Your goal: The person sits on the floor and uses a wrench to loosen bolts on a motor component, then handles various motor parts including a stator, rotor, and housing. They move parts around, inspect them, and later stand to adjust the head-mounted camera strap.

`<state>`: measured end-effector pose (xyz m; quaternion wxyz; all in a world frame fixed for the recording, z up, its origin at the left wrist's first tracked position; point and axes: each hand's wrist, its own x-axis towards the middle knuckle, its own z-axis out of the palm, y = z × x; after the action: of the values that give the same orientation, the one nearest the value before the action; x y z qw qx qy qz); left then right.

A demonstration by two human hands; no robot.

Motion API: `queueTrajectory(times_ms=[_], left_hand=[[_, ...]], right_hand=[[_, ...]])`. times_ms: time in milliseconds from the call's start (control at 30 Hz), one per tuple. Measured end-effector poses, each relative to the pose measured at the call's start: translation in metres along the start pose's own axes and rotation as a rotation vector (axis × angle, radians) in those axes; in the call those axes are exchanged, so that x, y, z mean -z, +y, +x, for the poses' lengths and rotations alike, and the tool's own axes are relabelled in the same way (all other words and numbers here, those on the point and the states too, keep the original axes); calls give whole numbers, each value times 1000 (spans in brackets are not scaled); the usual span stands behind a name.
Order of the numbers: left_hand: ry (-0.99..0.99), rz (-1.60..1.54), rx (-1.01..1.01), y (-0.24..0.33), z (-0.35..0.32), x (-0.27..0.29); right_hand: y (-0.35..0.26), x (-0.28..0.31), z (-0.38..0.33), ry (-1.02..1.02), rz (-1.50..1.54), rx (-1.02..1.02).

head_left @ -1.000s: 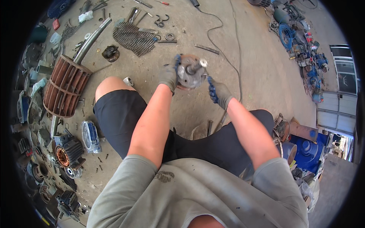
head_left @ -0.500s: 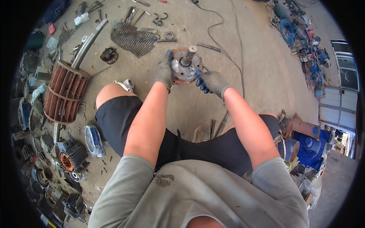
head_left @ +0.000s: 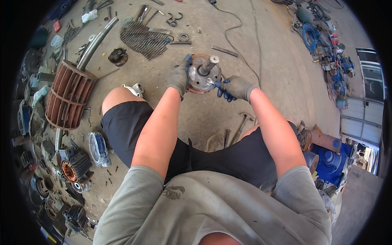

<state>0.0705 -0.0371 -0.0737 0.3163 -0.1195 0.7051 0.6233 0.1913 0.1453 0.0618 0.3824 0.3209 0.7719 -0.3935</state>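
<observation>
A round metal flange with a thick shaft standing up from it rests on the floor ahead of me. Its outer edge is rusty, and bolt holes show on its face. My left hand, in a grey and blue work glove, grips the flange's left rim. My right hand, gloved alike, is closed round a wrench. The wrench's silver head lies at the right part of the flange face, near the shaft's base. Most of the wrench handle is hidden in my fingers.
A ribbed mat with tools around it lies beyond my left hand. To the left are a rusty cylindrical rotor on a long shaft and a motor housing. A hammer lies between my legs. A cable crosses the floor at right.
My right hand and the wrench have swung a little to the right, and the wrench head now shows more clearly. The left hand keeps its grip on the rim. The view has shifted slightly.
</observation>
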Motion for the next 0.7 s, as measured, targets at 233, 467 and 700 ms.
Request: queueTrajectory(times_ms=[233, 467, 700], left_hand=[[6, -108, -196, -20, 6, -3], [23, -110, -201, -19, 4, 4], [44, -375, -56, -16, 14, 1]], right_hand=[[15, -24, -1, -75, 236, -17], [21, -54, 4, 69, 603, -67], [7, -83, 7, 156, 831, -162]])
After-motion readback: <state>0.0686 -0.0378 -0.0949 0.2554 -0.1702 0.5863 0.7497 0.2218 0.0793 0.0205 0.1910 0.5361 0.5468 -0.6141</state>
